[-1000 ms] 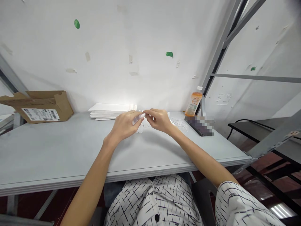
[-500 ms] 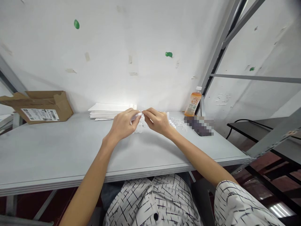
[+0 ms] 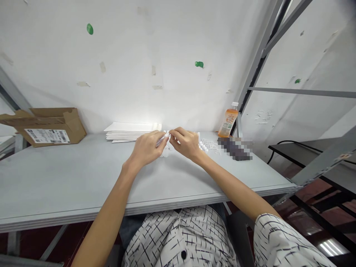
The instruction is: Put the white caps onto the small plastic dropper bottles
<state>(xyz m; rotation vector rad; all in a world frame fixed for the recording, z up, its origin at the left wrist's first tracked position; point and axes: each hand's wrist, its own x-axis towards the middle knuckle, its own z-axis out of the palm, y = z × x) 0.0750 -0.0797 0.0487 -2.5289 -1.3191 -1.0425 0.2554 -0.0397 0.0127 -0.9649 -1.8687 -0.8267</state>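
Above the grey table (image 3: 83, 178), my left hand (image 3: 147, 148) is closed around a small whitish, partly see-through piece (image 3: 161, 141), its fingertips near the middle. My right hand (image 3: 185, 142) meets it there in a pinch; whatever lies between its thumb and fingers is too small to make out. Several small white pieces (image 3: 164, 152) lie on the table just behind and below the hands. To the right of my right hand is a loose pile of white strings and clear bits (image 3: 211, 146).
An open cardboard box (image 3: 52, 126) stands at the back left. A stack of white flat sheets or envelopes (image 3: 128, 129) lies against the wall. At the back right stand an orange drink bottle (image 3: 228, 120) and a blurred dark object (image 3: 236, 149). Metal frame posts rise on the right.
Both hands stay together at nearly the same spot, with only a slight shift of the fingers. More of the whitish piece shows in my left hand.
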